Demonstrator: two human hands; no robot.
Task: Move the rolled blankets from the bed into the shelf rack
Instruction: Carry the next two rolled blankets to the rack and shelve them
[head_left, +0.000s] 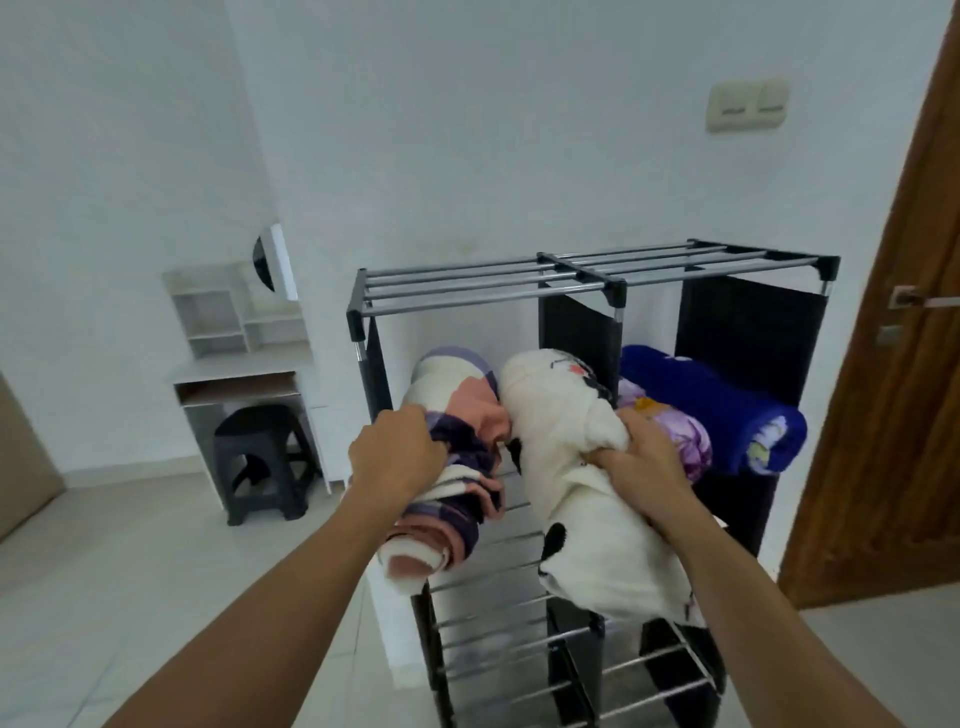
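Head view: a shelf rack (592, 275) of black corner joints, dark fabric side panels and thin chrome rods stands against the white wall, filling the centre and the 5 o'clock part of the picture. Its top tier of rods is bare. On the tier below lie four rolled blankets, side by side and touching. In the left bay, a fleecy checked blanket (457, 395) in cream, pink and dark purple lies at centre, its near end sticking out past the rods toward 6 o'clock. Just to its right is a plush white blanket (561, 415) with black patches, also overhanging the front edge. In the right bay, at 3 o'clock, a lilac floral blanket (675, 431) is wedged between the white roll and a deep blue blanket (727, 405) with a pale patterned end.

The left hand (395, 452) is clenched over the checked roll, fingers dug into the pile. The right hand (639, 462) grips a bunched fold of the white roll.

At 9 o'clock, a white vanity desk (239, 364) holds small open cubbies, with a dark plastic stool (265, 462) tucked beneath. A brown wooden door (893, 364) stands at 3 o'clock.
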